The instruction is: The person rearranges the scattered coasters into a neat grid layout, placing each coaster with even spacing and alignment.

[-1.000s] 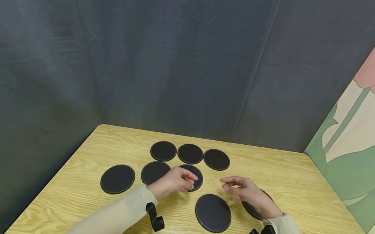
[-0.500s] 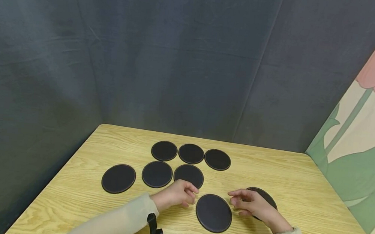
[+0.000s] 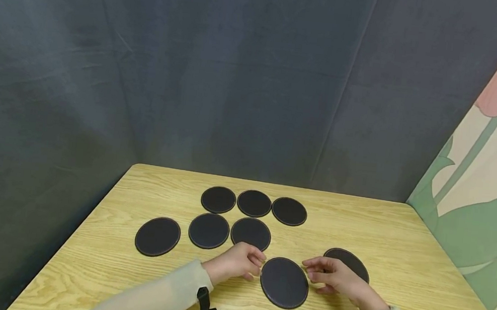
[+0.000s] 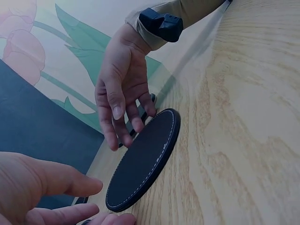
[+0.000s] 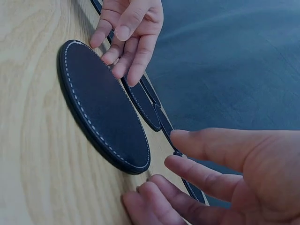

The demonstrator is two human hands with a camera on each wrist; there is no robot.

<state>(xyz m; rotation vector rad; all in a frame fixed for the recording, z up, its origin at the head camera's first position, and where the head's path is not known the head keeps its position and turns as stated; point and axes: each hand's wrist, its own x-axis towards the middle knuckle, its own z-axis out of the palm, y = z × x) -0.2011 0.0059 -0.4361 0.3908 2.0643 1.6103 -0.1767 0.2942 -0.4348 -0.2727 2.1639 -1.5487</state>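
A round black coaster (image 3: 284, 283) with pale stitching round its rim lies flat near the front of the table. On its left side is my left hand (image 3: 238, 262), fingers loosely bent and spread. My right hand (image 3: 336, 278) is on the opposite side, its fingers bent toward the coaster. The right wrist view shows the coaster's stitched edge (image 5: 98, 112) close to the fingertips of both hands. Neither hand grips it; whether any fingertip touches the rim is hard to tell. Behind my right hand another coaster (image 3: 352, 264) is partly covered.
Beyond my left hand lie two coasters side by side, a left one (image 3: 208, 231) and a right one (image 3: 251, 231). Three more form a back row, with a middle coaster (image 3: 254, 203). One coaster (image 3: 157, 236) lies apart at left. A dark curtain (image 3: 247, 75) hangs behind the table (image 3: 85, 259).
Both hands have moved nearer the front of the table and come down beside the front coaster. The right hand first shifted right, uncovering more of the coaster behind it. The coasters have not moved.
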